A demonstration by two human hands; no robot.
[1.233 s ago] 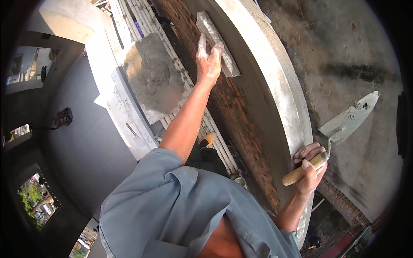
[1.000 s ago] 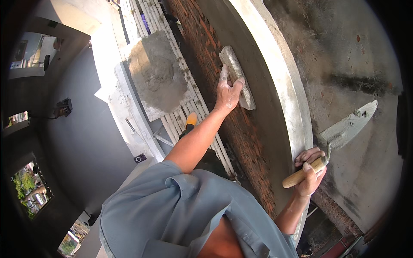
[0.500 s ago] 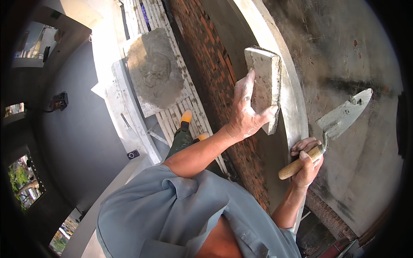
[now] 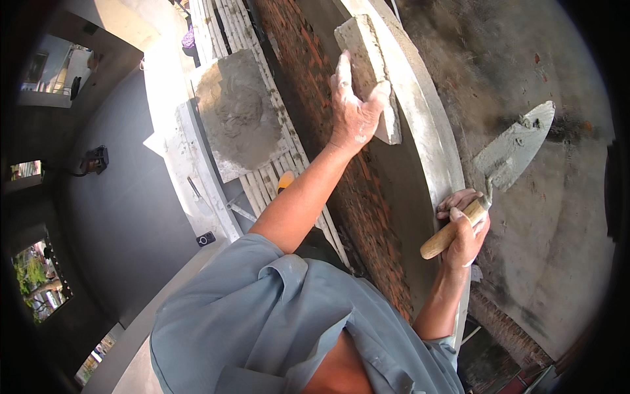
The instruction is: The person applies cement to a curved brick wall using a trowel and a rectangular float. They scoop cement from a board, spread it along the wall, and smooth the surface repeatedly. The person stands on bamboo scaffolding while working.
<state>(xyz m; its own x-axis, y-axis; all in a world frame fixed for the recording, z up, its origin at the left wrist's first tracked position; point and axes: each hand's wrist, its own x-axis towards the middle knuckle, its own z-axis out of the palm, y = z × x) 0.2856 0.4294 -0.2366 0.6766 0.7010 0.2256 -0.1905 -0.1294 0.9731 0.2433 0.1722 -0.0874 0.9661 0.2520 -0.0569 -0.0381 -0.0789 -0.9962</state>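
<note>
My left hand (image 4: 357,113) is stretched far forward, closed on a rectangular mortar-crusted plastering float (image 4: 367,69). Its thumb lies along one side and the fingers along the other; any handle is hidden. The float is tilted beside the pale wall ledge (image 4: 430,125). At the right, my right hand (image 4: 463,230) grips the wooden handle of a trowel (image 4: 518,148). Some of that hand's fingers rest at the edge of the ledge. The trowel's pointed blade is smeared with mortar and extends over the far side of the ledge.
Left of the brick wall (image 4: 308,85), a board of wet mortar (image 4: 239,111) lies on a slatted scaffold platform (image 4: 285,154). My yellow-toed boot (image 4: 285,179) stands on the slats. A dark phone-like object (image 4: 205,239) sits on the left ledge. A stained wall surface spreads at right.
My left hand has moved forward and a little left with the float. The right hand and trowel have shifted slightly forward and left.
</note>
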